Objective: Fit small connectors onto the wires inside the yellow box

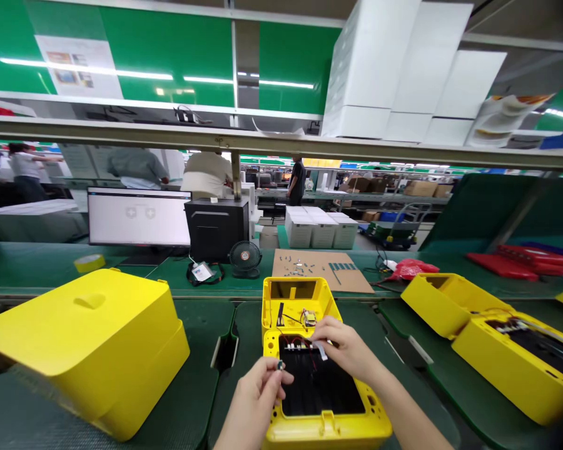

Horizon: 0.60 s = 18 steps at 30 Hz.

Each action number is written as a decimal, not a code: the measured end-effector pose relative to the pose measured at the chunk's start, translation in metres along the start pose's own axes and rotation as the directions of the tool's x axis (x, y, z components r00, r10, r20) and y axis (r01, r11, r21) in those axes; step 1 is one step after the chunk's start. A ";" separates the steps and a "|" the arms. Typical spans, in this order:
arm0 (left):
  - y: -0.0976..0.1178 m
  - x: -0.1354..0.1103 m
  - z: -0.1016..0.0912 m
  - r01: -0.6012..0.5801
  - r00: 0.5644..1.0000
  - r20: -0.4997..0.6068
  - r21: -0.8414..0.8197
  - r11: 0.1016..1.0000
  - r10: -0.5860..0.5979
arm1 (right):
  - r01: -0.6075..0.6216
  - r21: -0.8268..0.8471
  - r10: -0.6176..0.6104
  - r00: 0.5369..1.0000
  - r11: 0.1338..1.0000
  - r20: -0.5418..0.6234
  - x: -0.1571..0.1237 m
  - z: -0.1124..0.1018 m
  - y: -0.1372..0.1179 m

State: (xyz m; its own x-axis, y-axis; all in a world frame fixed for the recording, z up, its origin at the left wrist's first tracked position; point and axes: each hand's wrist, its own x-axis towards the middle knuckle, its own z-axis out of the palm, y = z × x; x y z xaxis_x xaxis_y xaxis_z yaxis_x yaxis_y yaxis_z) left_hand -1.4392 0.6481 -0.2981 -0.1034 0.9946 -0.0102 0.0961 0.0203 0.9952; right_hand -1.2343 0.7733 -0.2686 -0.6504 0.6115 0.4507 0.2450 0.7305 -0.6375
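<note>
An open yellow case [304, 297] lies in front of me on the green belt, with a black panel [319, 387] and red and black wires inside it. My left hand [258, 390] pinches a small grey part [279, 365] at the case's left rim. Over the top edge of the black panel, my right hand [347, 347] holds a strip of white tape [321, 350]. A small circuit board [309, 317] sits in the case's far half.
A closed yellow case [94, 344] lies at the left, and another open yellow case [497, 337] at the right. A cardboard sheet [321, 269] with small parts, a small fan [244, 258], a monitor [138, 217] and a tape roll [89, 262] stand behind. Other people work in the background.
</note>
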 end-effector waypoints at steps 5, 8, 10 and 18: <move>-0.001 0.016 0.006 -0.037 0.998 -0.051 -0.034 0.999 0.035 | -0.028 0.344 0.088 0.983 0.938 -0.159 0.007 -0.007 -0.019; -0.005 0.026 0.011 -0.036 0.991 -0.130 -0.060 0.998 0.028 | -0.132 0.393 0.203 0.968 0.910 -0.145 0.011 -0.004 -0.026; -0.008 0.029 0.013 -0.012 0.987 -0.163 -0.122 0.992 -0.008 | -0.170 0.238 0.209 0.967 0.956 -0.148 0.011 0.000 -0.021; -0.013 0.030 0.011 -0.015 0.977 -0.212 -0.233 0.972 -0.036 | -0.049 0.027 0.049 0.999 0.998 -0.015 0.004 0.013 0.016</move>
State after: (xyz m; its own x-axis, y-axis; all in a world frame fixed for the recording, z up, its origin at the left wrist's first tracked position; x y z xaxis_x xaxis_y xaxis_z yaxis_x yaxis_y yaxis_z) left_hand -1.4331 0.6786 -0.3127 -0.3143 0.9490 -0.0250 -0.1356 -0.0188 0.9906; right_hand -1.2418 0.7832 -0.2848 -0.6269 0.6512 0.4278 0.2570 0.6912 -0.6754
